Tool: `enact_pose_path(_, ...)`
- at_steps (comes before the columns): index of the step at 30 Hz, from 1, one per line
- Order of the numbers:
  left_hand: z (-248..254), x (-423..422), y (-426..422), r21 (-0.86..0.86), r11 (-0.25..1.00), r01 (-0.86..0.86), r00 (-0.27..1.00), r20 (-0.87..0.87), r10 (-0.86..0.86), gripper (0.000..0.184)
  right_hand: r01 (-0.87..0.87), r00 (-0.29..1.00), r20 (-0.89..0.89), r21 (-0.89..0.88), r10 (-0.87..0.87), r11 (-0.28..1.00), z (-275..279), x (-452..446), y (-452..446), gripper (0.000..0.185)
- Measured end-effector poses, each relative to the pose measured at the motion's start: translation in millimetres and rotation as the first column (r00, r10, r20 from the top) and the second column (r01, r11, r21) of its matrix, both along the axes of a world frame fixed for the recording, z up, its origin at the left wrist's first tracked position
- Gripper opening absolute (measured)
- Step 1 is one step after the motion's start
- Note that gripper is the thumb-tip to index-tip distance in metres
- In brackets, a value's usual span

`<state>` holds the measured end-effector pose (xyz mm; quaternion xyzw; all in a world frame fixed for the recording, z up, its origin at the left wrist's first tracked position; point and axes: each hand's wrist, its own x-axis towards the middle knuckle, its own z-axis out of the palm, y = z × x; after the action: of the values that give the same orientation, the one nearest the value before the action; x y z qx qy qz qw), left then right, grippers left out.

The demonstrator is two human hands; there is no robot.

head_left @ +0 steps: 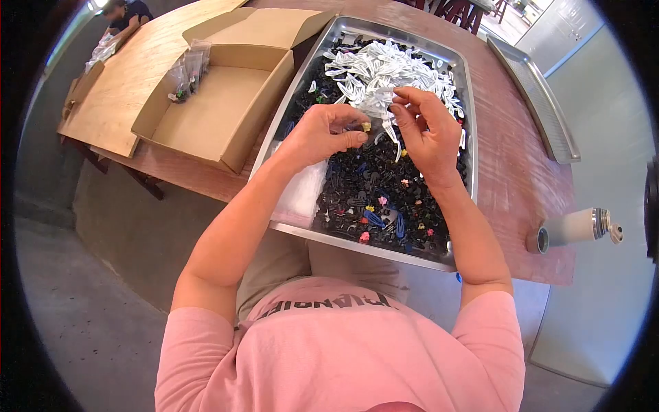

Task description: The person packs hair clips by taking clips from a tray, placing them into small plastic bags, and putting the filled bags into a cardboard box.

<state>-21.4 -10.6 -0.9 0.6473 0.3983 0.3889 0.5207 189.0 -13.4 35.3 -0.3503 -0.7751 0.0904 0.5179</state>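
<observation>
My left hand (pixel 328 134) is closed in a pinch on a small yellow piece (pixel 366 127), held over the metal tray (pixel 471 89). To its right, my right hand (pixel 431 137) has its thumb and fingers bent close together beside the heap of white curved pieces (pixel 374 69); what they hold, if anything, I cannot make out. Below both hands, many small black pieces (pixel 350 185) cover the tray bottom. Among them lie a pink flower-shaped piece (pixel 364 237) and blue pieces (pixel 374 219). A stack of clear plastic bags (pixel 302 194) rests at the tray's left side.
An open cardboard box (pixel 206 130) with several filled clear bags (pixel 189 72) stands left of the tray. On the right are another metal tray (pixel 532 96) and a flask (pixel 573 227) near the table edge (pixel 574 264). A person (pixel 125 19) sits at the far left.
</observation>
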Motion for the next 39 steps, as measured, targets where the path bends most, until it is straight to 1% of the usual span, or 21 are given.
enact_pose_path(2,1.9,0.0,-0.6,-0.039,0.999,0.015,1.0,0.024,-0.014,0.029,0.002,1.0,-0.007,0.013,-0.002,1.0,-0.5,0.1,1.2,0.022)
enact_pose_path(6,5.7,-1.2,-2.2,-0.063,0.998,0.027,0.997,0.068,-0.023,0.03,0.009,1.0,0.001,0.036,-0.009,0.999,-0.8,1.0,2.1,0.02)
enact_pose_path(8,3.9,-3.3,0.8,-0.083,0.994,0.071,0.992,0.106,-0.062,0.031,0.011,1.0,0.003,0.054,-0.012,0.998,0.7,0.9,1.8,0.02)
enact_pose_path(11,5.1,-3.0,0.0,-0.095,0.993,0.063,0.993,0.107,-0.053,0.032,0.015,1.0,-0.001,0.101,-0.015,0.995,6.9,-0.9,0.3,0.018)
enact_pose_path(15,4.4,-3.8,-1.0,-0.103,0.993,0.051,0.995,0.095,-0.041,0.033,-0.001,1.0,-0.016,0.098,0.002,0.995,6.5,-2.0,0.6,0.015)
enact_pose_path(17,3.2,-3.2,0.3,-0.073,0.994,0.083,0.993,0.092,-0.076,0.033,-0.011,1.0,0.014,0.112,0.01,0.994,5.5,-0.3,1.9,0.012)
enact_pose_path(20,3.2,0.1,-1.8,-0.041,0.996,0.077,0.994,0.085,-0.074,0.034,-0.007,1.0,0.017,0.1,0.006,0.995,5.7,0.1,1.0,0.012)
enact_pose_path(21,2.2,0.4,-1.2,-0.041,0.996,0.077,0.994,0.084,-0.074,0.034,-0.001,1.0,-0.007,0.079,0.002,0.997,5.7,-1.0,0.5,0.011)
enact_pose_path(22,0.9,-0.1,-0.4,-0.022,0.997,0.08,0.995,0.06,-0.079,0.035,-0.003,1.0,-0.008,0.078,0.004,0.997,5.9,-1.3,0.0,0.011)
enact_pose_path(24,-1.1,-1.3,0.7,0.0,0.997,0.083,0.996,0.034,-0.083,0.035,0.049,0.999,0.003,0.092,-0.049,0.995,7.1,-1.1,-0.4,0.01)
enact_pose_path(26,-3.3,-0.7,1.7,0.036,0.994,0.105,0.994,0.009,-0.106,0.035,0.057,0.998,-0.004,0.123,-0.057,0.991,6.4,1.4,3.0,0.01)
enact_pose_path(27,-2.8,0.2,1.6,0.036,0.993,0.109,0.994,0.009,-0.11,0.035,0.061,0.998,-0.01,0.152,-0.06,0.986,6.2,2.7,4.0,0.01)
enact_pose_path(30,-2.9,-0.9,-0.2,0.034,0.994,0.103,0.995,-0.008,-0.103,0.036,0.083,0.997,-0.019,0.168,-0.081,0.982,6.5,2.2,4.6,0.01)
enact_pose_path(32,-3.2,-0.2,0.3,0.008,0.996,0.09,0.995,0.044,-0.09,0.035,0.08,0.997,-0.014,0.173,-0.079,0.982,6.3,2.6,5.0,0.01)
enact_pose_path(33,0.0,0.4,-0.1,0.011,0.995,0.094,0.995,0.043,-0.095,0.035,0.081,0.997,-0.009,0.177,-0.081,0.981,6.8,3.9,4.9,0.01)
enact_pose_path(34,4.1,-0.5,-1.1,-0.041,0.995,0.09,0.994,0.071,-0.087,0.034,0.085,0.996,-0.009,0.179,-0.085,0.98,7.5,5.0,4.7,0.01)
enact_pose_path(35,6.6,-1.7,-1.9,-0.094,0.992,0.084,0.992,0.097,-0.075,0.034,0.087,0.996,-0.02,0.172,-0.085,0.981,8.1,5.4,4.5,0.014)
enact_pose_path(36,6.9,-3.4,-1.3,-0.094,0.992,0.084,0.993,0.097,-0.075,0.034,0.087,0.996,-0.031,0.164,-0.083,0.983,8.3,5.0,4.2,0.019)
enact_pose_path(37,7.3,-5.8,-0.2,-0.098,0.989,0.114,0.98,0.172,-0.096,0.037,0.085,0.996,-0.032,0.164,-0.081,0.983,8.1,4.0,3.8,0.019)
enact_pose_path(38,7.8,-7.6,0.6,-0.099,0.985,0.144,0.962,0.246,-0.116,0.041,0.087,0.992,-0.102,0.134,-0.074,0.987,7.7,3.0,3.6,0.024)
enact_pose_path(39,9.1,-8.5,0.4,-0.098,0.985,0.144,0.963,0.244,-0.116,0.041,0.088,0.983,-0.172,0.104,-0.07,0.991,7.2,2.6,3.6,0.029)
